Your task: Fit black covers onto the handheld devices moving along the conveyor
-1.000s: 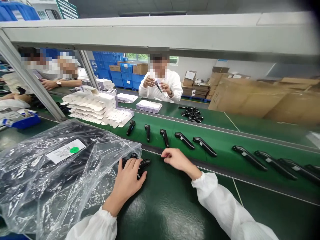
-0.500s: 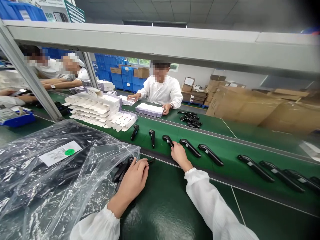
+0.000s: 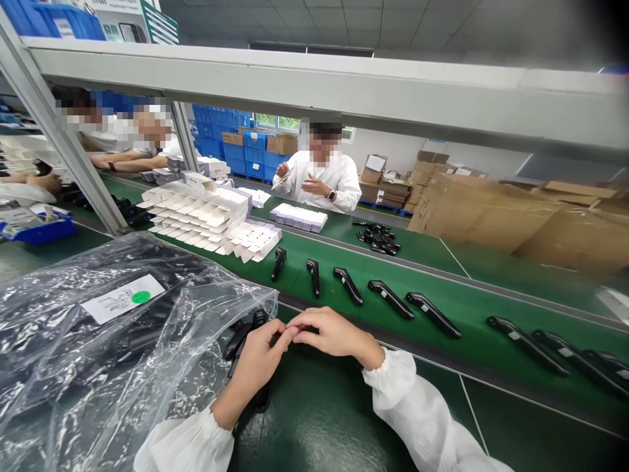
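Note:
My left hand [image 3: 255, 364] lies over a black handheld device [image 3: 259, 396] on the dark green bench, at the mouth of a clear plastic bag [image 3: 98, 341] that holds more black devices. My right hand [image 3: 329, 334] has its fingers curled, and its fingertips meet those of the left hand. What, if anything, is pinched between them is hidden. More black devices [image 3: 240, 334] lie just left of my fingers. A row of black devices [image 3: 390, 299] lies on the green conveyor belt [image 3: 466, 308] just beyond my hands.
Stacks of white folded cartons [image 3: 206, 216] sit at the belt's far left. Across the belt a person in a white coat [image 3: 322, 180] handles something, beside flat white boxes [image 3: 299, 216] and a heap of black parts [image 3: 378, 237]. Brown cardboard boxes [image 3: 491, 210] stand at right. A grey frame beam [image 3: 314, 78] runs overhead.
My right hand has drawn back from the belt to meet my left hand over the bench. The devices on the belt have shifted to the right.

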Available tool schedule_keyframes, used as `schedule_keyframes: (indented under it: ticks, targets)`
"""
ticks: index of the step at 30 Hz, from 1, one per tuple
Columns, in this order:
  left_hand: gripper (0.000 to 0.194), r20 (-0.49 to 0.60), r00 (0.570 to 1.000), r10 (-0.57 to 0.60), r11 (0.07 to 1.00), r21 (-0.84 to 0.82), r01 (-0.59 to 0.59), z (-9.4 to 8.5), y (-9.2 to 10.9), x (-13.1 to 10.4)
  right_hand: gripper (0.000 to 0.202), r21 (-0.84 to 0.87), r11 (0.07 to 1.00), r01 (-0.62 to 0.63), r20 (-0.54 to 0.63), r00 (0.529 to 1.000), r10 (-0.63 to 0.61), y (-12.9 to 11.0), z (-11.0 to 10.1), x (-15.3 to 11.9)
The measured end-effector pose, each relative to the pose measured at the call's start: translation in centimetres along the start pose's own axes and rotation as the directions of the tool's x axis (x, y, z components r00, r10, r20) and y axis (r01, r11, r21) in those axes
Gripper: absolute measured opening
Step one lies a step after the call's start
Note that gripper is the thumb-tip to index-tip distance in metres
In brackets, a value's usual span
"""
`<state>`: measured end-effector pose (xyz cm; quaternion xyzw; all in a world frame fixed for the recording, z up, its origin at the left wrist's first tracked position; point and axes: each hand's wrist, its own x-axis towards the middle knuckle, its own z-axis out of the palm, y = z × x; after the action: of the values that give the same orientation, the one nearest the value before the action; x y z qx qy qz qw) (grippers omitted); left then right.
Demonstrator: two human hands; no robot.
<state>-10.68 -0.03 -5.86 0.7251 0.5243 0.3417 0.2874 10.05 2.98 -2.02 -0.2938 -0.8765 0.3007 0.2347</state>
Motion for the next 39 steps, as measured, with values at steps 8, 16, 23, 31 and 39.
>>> schedule_keyframes:
  ticks: [8,16,23,31,39]
  targets:
    - [0.033,0.251,0.968,-0.007,0.813,0.566,-0.141,-3.3,0.8,-1.9,0.018,-0.005,0.857,-0.516,-0.508,0.739,0.442,7.5,-0.2,1.0]
    - [0.015,0.345,0.938,-0.027,0.805,0.564,-0.184,-2.0,1.1,-2.0,0.026,-0.185,0.683,-0.706,-0.57,0.643,0.511,10.9,1.0,1.5]
    - [0.024,0.216,0.971,-0.098,0.991,0.111,0.076,-1.8,1.1,-1.4,0.063,-0.223,0.581,-0.783,-0.593,0.582,0.557,12.2,0.5,1.0]
    - [0.042,-0.008,0.953,-0.304,0.863,-0.425,0.272,-1.9,1.0,-0.2,0.077,-0.284,0.521,-0.805,-0.549,0.582,0.6,12.6,-0.8,0.4]
    - [0.047,-0.026,0.928,-0.372,0.791,-0.533,0.302,-1.3,0.6,0.0,0.063,-0.22,0.552,-0.804,-0.506,0.578,0.641,12.7,-2.6,-2.1]
